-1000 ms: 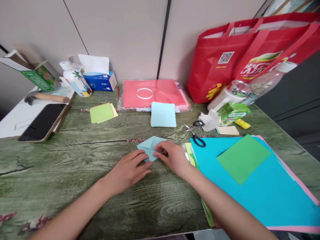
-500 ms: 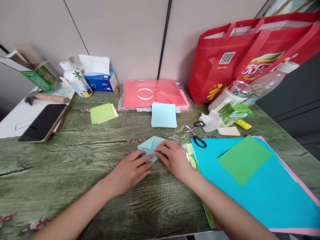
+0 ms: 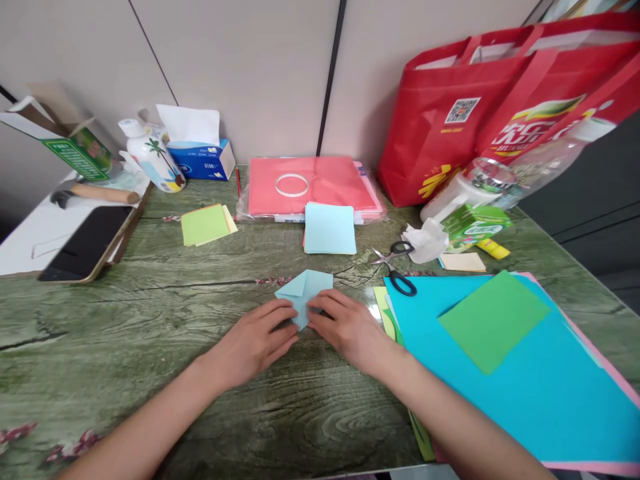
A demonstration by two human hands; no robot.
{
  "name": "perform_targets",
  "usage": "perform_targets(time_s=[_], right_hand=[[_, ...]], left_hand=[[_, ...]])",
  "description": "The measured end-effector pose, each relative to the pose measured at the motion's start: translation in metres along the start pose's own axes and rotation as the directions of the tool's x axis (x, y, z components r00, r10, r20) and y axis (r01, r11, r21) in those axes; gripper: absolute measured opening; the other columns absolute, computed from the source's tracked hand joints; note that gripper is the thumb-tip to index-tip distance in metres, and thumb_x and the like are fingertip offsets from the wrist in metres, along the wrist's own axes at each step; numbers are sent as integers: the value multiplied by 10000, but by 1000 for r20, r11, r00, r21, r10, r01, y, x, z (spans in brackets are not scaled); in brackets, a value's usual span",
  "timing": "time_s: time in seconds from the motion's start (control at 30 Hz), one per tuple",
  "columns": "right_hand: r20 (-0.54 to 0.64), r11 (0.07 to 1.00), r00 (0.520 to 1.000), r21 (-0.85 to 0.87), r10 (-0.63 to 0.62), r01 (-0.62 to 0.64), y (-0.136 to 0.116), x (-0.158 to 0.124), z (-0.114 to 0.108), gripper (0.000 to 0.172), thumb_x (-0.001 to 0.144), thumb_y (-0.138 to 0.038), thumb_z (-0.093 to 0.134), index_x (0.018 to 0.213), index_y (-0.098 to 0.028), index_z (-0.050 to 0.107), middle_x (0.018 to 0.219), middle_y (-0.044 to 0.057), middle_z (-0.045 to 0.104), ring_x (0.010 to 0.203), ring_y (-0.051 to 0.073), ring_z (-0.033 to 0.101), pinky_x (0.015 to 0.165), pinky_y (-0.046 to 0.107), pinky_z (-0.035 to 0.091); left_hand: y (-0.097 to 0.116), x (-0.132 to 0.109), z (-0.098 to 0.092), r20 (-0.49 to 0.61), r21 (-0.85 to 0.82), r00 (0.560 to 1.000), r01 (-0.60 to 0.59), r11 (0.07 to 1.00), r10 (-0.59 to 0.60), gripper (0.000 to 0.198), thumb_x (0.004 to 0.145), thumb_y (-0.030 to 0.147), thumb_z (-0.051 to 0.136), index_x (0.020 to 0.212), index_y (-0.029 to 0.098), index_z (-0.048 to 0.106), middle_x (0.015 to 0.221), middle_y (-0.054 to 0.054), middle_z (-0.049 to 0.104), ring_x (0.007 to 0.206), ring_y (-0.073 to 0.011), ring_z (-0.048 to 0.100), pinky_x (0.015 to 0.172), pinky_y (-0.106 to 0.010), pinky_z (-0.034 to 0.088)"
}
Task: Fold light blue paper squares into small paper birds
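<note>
A small sheet of light-blue paper [image 3: 314, 285] lies on the table in front of me, with its left corner folded over into a triangular flap. My left hand [image 3: 256, 341] grips its lower left edge, fingers bent and pressed on the paper. From the right, my right hand [image 3: 353, 331] pinches the lower right edge; its fingertips partly cover the fold there. The two hands' fingertips are close together near the paper's lower point. Just beyond the hands lies a stack of light-blue square sheets [image 3: 330, 229].
Black-handled scissors [image 3: 397, 267] lie open at right, by large blue paper [image 3: 500, 413] bearing a green sheet [image 3: 493, 323]. Behind stand a red bag [image 3: 430, 133], a tissue box [image 3: 203, 160] and a bottle [image 3: 155, 160]. Green-yellow sheets [image 3: 205, 225] and a phone [image 3: 87, 243] are left.
My right hand has moved slightly down along the paper's right edge, uncovering more of its upper right corner. Both hands still hold the paper. The view has shifted a little.
</note>
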State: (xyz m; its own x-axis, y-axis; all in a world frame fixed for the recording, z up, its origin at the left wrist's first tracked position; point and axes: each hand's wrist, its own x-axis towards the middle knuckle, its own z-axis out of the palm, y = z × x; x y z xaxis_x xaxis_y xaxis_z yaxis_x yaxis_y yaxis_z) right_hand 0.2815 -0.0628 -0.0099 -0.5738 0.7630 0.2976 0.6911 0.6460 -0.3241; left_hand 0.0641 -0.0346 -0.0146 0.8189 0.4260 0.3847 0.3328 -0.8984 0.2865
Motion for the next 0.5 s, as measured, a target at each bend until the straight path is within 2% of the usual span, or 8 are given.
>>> perform_targets(time_s=[0.17,0.37,0.5], right_hand=[[-50,999,998,4,33,-33,-3,3,1,171,903,-237,529,882,-146,672,931,100,662,922,221,565,772,348,514],[-148,996,985,7,89,-89,-4,2,8,156,881,-256,572,849,-159,689,913,85,669,865,199,563,725,316,509],[-170,994,980,21,108,-106,-5,1,9,154,878,-261,575,849,-164,691,913,87,668,872,198,561,720,310,509]], left_hand=[[1,1,-1,-2,21,1000,-2,1000,2,124,870,153,540,935,142,645,1014,-95,645,1081,-218,563,875,-336,540],[1,2,-1,-2,66,1000,-30,997,30,163,879,159,522,1006,138,621,993,-95,657,1053,-227,582,854,-361,552],[1,2,-1,13,79,999,-31,996,30,142,884,165,514,972,151,625,968,-89,656,1042,-226,586,826,-356,561]])
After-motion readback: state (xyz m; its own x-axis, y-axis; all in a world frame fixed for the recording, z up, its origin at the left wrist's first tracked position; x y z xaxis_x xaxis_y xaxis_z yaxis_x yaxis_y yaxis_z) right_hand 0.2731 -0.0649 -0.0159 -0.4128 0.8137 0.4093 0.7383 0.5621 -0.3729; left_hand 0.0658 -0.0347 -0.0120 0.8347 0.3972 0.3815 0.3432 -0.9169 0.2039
